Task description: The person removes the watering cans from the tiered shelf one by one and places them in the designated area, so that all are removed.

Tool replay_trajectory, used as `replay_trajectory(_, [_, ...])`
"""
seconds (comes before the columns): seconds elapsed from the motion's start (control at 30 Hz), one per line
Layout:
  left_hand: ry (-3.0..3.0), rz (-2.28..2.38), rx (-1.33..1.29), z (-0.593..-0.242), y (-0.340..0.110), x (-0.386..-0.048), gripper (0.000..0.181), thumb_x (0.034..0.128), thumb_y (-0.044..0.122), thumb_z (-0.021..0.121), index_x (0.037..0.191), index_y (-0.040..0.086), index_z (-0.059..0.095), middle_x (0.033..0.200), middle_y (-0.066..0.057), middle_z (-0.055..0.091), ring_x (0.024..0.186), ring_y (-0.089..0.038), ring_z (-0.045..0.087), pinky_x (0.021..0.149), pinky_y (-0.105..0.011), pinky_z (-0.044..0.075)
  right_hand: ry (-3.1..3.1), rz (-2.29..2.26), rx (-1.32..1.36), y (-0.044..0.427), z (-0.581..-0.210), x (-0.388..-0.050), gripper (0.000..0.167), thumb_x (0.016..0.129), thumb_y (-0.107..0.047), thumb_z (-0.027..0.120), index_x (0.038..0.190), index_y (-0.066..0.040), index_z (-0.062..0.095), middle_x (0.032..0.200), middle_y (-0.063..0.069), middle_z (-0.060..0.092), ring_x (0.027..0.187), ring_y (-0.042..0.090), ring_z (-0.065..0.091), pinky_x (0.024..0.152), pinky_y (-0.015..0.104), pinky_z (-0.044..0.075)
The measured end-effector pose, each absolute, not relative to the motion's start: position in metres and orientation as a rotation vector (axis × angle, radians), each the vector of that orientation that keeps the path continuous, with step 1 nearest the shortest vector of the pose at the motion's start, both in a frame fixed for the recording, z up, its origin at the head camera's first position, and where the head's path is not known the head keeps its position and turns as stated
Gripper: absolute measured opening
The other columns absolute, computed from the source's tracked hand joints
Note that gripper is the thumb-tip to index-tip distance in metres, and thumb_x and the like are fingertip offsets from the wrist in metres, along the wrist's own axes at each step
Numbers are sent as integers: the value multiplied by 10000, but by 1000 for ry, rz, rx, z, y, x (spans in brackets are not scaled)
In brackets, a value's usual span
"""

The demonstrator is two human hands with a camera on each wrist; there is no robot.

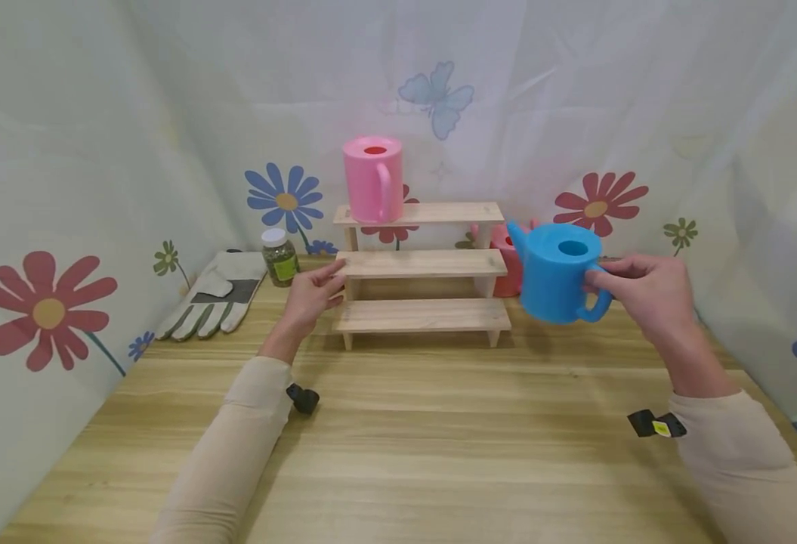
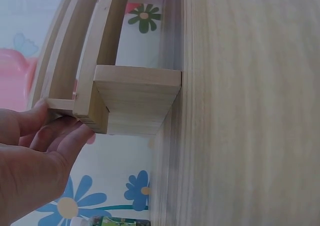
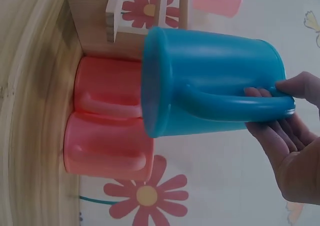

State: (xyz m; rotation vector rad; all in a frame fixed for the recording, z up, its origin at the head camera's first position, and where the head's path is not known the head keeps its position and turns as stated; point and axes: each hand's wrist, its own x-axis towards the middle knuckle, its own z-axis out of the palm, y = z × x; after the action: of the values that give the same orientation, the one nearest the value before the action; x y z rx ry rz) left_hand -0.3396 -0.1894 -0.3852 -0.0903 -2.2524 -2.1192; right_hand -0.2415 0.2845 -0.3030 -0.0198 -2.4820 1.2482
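A blue watering can (image 1: 557, 276) hangs above the table to the right of a three-tier wooden shelf stand (image 1: 421, 264). My right hand (image 1: 653, 295) grips its handle near the top, and its spout points left toward the stand. At the left end of the middle tier, my left hand (image 1: 311, 298) holds the board's edge; the left wrist view shows thumb and fingers (image 2: 75, 138) on either side of the board end. On the top tier's left side a pink watering can (image 1: 374, 181) stands upright, its handle toward me.
Behind the blue can, right of the stand, two reddish-pink watering cans (image 3: 107, 145) stand side by side on the table (image 1: 439, 438). Left of the stand are a white-lidded jar (image 1: 279, 258) and work gloves (image 1: 217, 295). A flower-printed curtain (image 1: 541, 91) encloses the back and sides.
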Motion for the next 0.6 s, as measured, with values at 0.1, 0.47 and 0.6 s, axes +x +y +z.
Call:
replay_trajectory(0.1, [-2263,-2113,-89,-385,-189,-340,432,1034,102,562,1463,81,514,1406,-200,552,1269,-329,537,997,-414,524,-2555,1228,-17,290,-303,-240,572,906,-425,739,1164,83,690,1053,188,718,1040,366,589,758,365,536])
replay_trajectory(0.47, [-2289,-2089,-81,-385,-189,-341,427,1030,146,573,1454,105,536,1437,-178,524,1292,-305,524,1007,-434,516,-2818,1228,58,303,-310,-254,527,927,-361,736,1139,118,676,928,175,749,919,344,697,732,375,612])
replay_trajectory(0.6, [-2292,-2091,-83,-385,-189,-340,430,1030,149,574,1455,107,534,1453,-167,513,1301,-301,515,1010,-431,515,-2849,1237,26,300,-321,-262,514,939,-347,723,1165,113,673,951,176,747,954,362,682,808,451,610])
